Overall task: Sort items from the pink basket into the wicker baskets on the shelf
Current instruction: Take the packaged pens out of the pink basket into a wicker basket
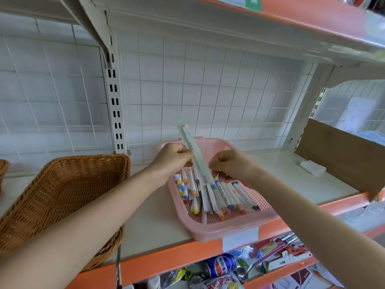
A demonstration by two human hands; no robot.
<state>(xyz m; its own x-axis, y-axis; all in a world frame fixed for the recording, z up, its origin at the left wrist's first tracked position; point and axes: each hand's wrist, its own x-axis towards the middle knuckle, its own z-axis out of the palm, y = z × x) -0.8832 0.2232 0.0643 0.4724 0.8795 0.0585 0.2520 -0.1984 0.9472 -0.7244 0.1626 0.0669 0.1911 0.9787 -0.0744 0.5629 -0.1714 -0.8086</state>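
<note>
A pink plastic basket sits on the shelf, holding several white pens with coloured caps. Over it my left hand pinches a long clear packaged ruler-like item, which stands tilted with its top leaning left. My right hand hovers just right of that item's lower end with curled fingers; whether it grips the item or pens below is hidden. A large wicker basket lies to the left under my left forearm.
A second wicker basket's rim peeks in at the far left. A cardboard box and a small white packet occupy the right of the shelf. A wire grid backs the shelf. The lower shelf holds a Pepsi can and clutter.
</note>
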